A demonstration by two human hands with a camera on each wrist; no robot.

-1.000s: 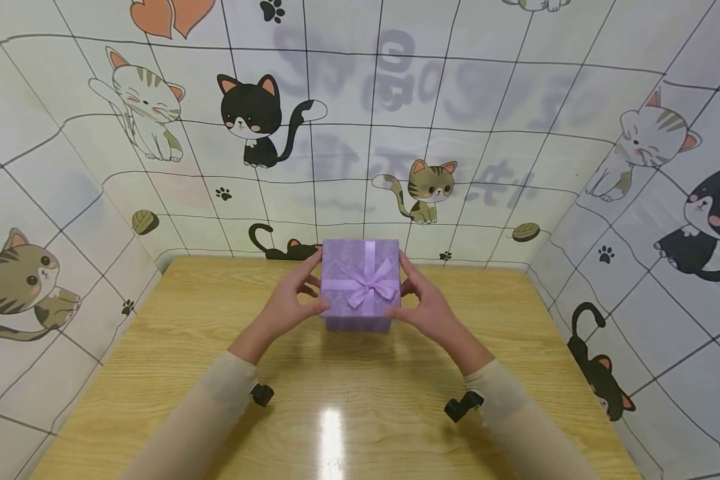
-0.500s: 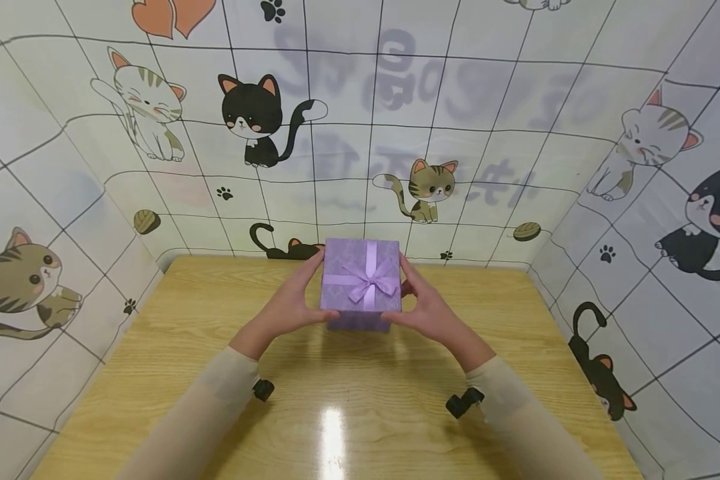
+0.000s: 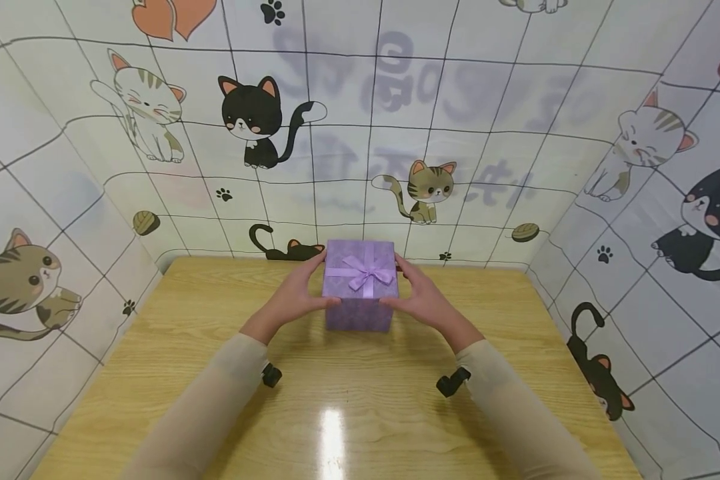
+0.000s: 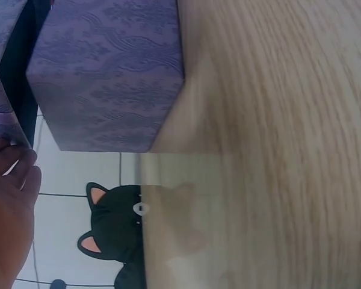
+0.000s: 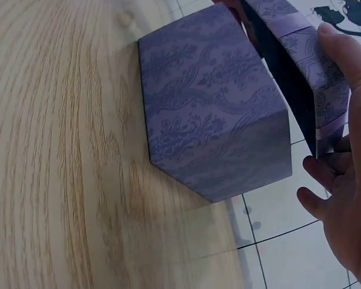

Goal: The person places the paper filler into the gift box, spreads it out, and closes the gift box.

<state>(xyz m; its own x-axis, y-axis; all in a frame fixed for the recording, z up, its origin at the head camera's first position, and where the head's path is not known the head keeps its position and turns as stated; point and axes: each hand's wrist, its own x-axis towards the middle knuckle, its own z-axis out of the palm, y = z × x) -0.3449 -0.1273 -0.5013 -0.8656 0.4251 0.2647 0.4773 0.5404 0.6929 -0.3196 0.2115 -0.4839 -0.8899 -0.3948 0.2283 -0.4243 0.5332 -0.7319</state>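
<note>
A purple patterned gift box (image 3: 359, 317) stands on the table below its matching lid (image 3: 339, 252), which bears a lilac ribbon bow (image 3: 369, 275). My left hand (image 3: 294, 298) holds the lid's left side, thumb at the near edge and fingertips towards the far corner. On the opposite side my right hand (image 3: 423, 299) grips the lid the same way. In the right wrist view the lid (image 5: 325, 60) is tilted off the box body (image 5: 210, 96), its dark inside showing through the gap. The left wrist view shows that gap too, beside the box wall (image 4: 108, 54).
The wooden table (image 3: 348, 400) ends at a wall covering (image 3: 348, 193) with cat drawings, close behind the box. Similar covering lines both sides. Small black devices (image 3: 271, 376) sit at both cuffs.
The lid's near edge has shifted up in the head view, and more of the box front shows. Both hands have moved slightly with it, the wrists drawing closer together.
</note>
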